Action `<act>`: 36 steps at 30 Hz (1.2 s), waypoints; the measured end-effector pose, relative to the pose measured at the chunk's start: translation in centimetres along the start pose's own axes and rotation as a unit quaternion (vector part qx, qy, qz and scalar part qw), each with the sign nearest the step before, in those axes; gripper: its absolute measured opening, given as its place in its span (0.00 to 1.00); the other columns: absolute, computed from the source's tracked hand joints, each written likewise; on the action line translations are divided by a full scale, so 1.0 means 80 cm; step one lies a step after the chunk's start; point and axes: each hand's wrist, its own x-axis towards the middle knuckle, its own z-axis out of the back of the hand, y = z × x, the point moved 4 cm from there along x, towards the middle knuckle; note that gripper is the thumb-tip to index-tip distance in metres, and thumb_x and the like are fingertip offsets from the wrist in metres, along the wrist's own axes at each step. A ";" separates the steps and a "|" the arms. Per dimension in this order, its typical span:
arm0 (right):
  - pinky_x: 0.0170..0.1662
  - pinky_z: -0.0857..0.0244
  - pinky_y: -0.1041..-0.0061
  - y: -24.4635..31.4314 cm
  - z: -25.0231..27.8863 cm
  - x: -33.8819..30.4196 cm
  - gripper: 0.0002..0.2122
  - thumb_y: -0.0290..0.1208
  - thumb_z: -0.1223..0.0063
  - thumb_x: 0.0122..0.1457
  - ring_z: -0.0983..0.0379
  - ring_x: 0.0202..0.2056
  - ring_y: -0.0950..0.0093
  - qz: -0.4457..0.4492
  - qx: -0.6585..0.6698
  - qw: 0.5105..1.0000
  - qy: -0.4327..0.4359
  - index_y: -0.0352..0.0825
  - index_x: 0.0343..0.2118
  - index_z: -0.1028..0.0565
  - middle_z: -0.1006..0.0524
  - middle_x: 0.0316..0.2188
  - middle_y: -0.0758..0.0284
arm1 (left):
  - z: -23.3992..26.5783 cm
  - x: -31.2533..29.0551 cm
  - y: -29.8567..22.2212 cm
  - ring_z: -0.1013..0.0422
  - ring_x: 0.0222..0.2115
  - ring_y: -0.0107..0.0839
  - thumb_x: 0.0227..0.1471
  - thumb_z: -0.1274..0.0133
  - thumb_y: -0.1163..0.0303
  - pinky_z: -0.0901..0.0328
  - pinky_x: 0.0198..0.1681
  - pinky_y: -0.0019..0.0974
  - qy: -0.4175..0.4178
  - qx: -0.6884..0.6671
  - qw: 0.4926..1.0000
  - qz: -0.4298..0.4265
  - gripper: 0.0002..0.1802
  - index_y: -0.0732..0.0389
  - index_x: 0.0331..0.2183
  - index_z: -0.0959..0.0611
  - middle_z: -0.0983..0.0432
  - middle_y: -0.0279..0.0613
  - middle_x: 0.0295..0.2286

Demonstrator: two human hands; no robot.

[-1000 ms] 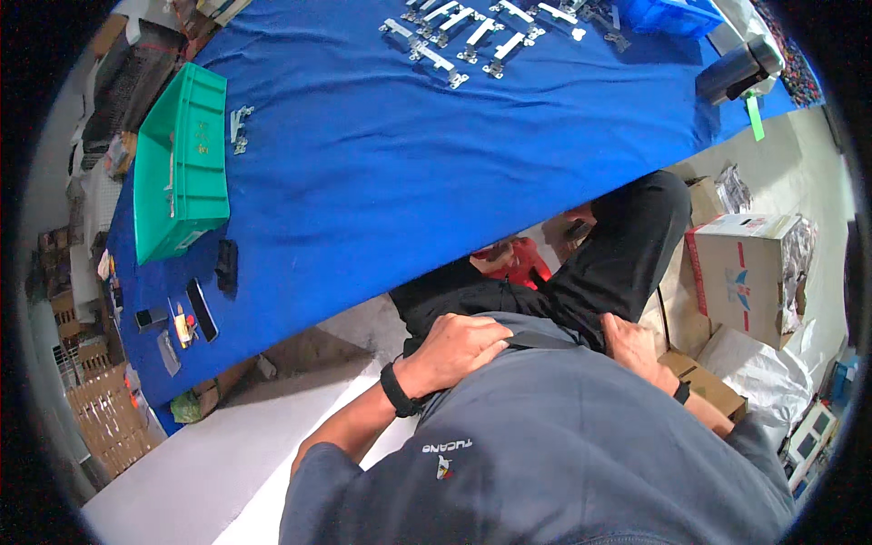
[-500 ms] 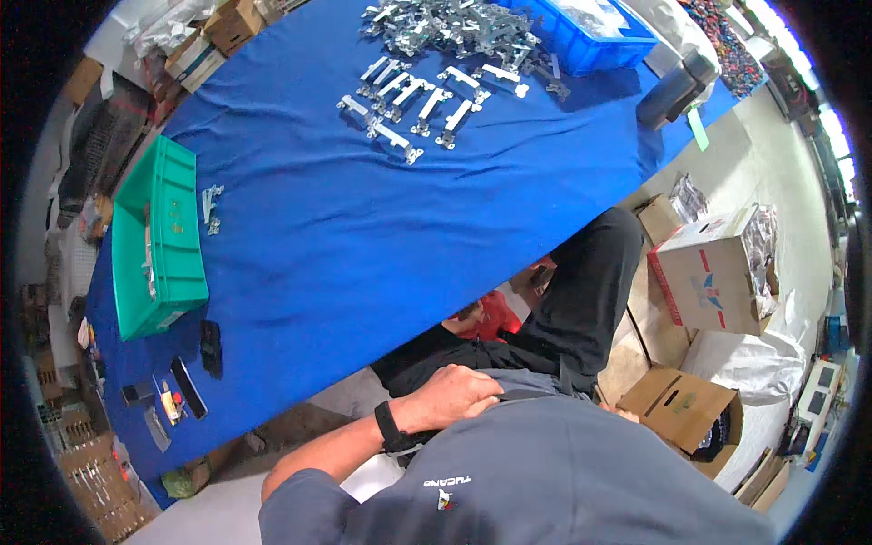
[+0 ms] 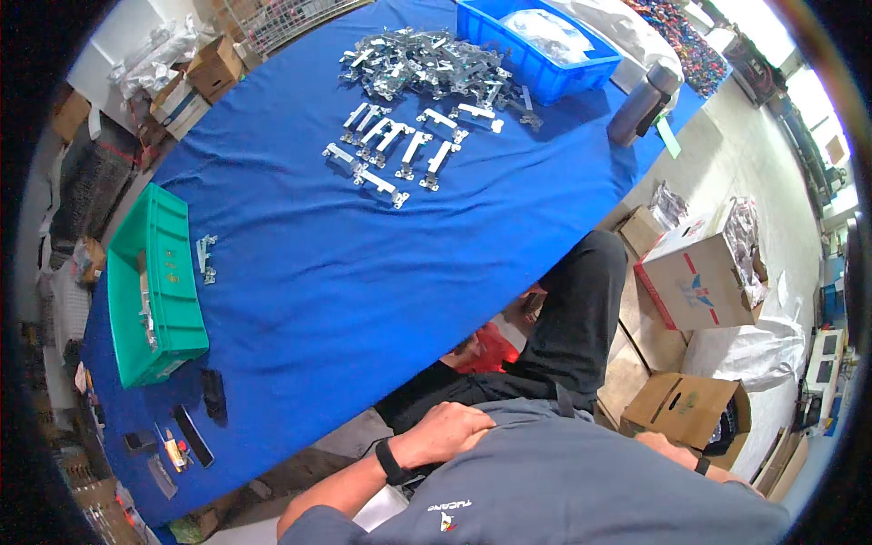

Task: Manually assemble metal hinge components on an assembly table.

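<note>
My left hand (image 3: pixel 450 429), with a black band on its wrist, rests at my waist against the grey shirt (image 3: pixel 581 481). Its fingers are curled in, and the fingertips are hidden, so what they hold, if anything, does not show. On my right side, my right hand (image 3: pixel 668 447) is partly covered by the shirt, its fingers out of sight. Neither hand touches the blue-covered table (image 3: pixel 363 291). Several metal hinge-like parts (image 3: pixel 381 185) lie spread there, in front of a large heap of similar parts (image 3: pixel 427 68).
A green crate (image 3: pixel 173 291) stands on the table's left, beside loose metal pieces (image 3: pixel 206 259) and small tools (image 3: pixel 174 450). At the back are a blue bin (image 3: pixel 545 68) and a dark flask (image 3: pixel 643 104). Cardboard boxes (image 3: pixel 695 272) stand on the floor at right.
The view has shifted, so the table and its parts sit lower in the picture. More of my right hand and wrist now shows beside the shirt. My left hand stays at my waist.
</note>
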 end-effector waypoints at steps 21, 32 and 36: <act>0.36 0.27 0.56 0.044 0.083 -0.003 0.14 0.41 0.49 0.57 0.20 0.37 0.54 0.071 -0.156 0.984 0.047 0.34 0.35 0.19 0.19 0.31 0.53 | 0.024 -0.048 -0.027 0.24 0.25 0.48 0.52 0.43 0.72 0.29 0.28 0.44 -0.117 0.031 0.991 -0.059 0.07 0.65 0.33 0.17 0.23 0.48 0.25; 0.40 0.30 0.57 -0.004 0.044 0.073 0.25 0.47 0.43 0.52 0.22 0.40 0.54 0.415 0.083 0.891 0.167 0.28 0.43 0.23 0.19 0.39 0.51 | -0.006 -0.030 -0.004 0.24 0.28 0.50 0.48 0.46 0.70 0.29 0.30 0.49 -0.004 0.132 0.991 -0.029 0.07 0.62 0.30 0.18 0.22 0.49 0.25; 0.43 0.31 0.58 -0.034 0.034 0.104 0.27 0.46 0.42 0.53 0.22 0.41 0.59 0.325 0.056 0.893 0.305 0.26 0.46 0.24 0.19 0.41 0.51 | -0.016 -0.030 -0.003 0.25 0.24 0.47 0.47 0.46 0.69 0.30 0.27 0.47 -0.049 0.164 0.984 -0.049 0.06 0.61 0.29 0.19 0.24 0.47 0.23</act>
